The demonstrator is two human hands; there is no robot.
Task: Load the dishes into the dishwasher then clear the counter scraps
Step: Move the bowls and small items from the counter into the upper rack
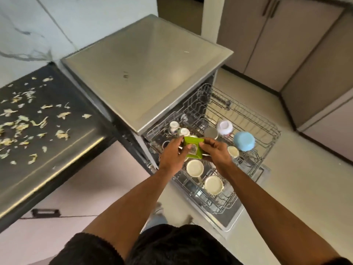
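Item: small green box point(193, 148), centre of the frame, held over the pulled-out dishwasher rack point(267, 134). The left hand point(172, 155) grips its left side with curled fingers, thumb across the front face; the right hand point(215, 150) pinches its right edge. Probably a detergent pack, though that is a judgement.

Task's things, location:
- Dishes: already in the rack at centre right, mostly upside down. Two cream cups point(194, 168) in the lower part, blue bowl point(244, 140) and white-and-pink cup point(224, 127) towards the right, two small white cups point(174, 127) near the dishwasher body.
- Scraps point(23, 123): pale vegetable shreds scattered over the dark tabletop point(57, 169) at the left of the frame, not yet cleared.
- Dishwasher: steel top point(145, 73) in the upper centre, bare but for a small dark mark.

Risks, as judged:
- Box held directly above crockery; a slip would drop it among the cups or spill its contents through the wire.
- Tearing it open with force could jerk a hand down onto the upturned cups.
- Rack fully extended over the floor; a knee or a hard push could rattle the lightly seated dishes.

Writing: a pale label with what looks like a barcode on the box front; no word or brand legible, the picture being too blurred.
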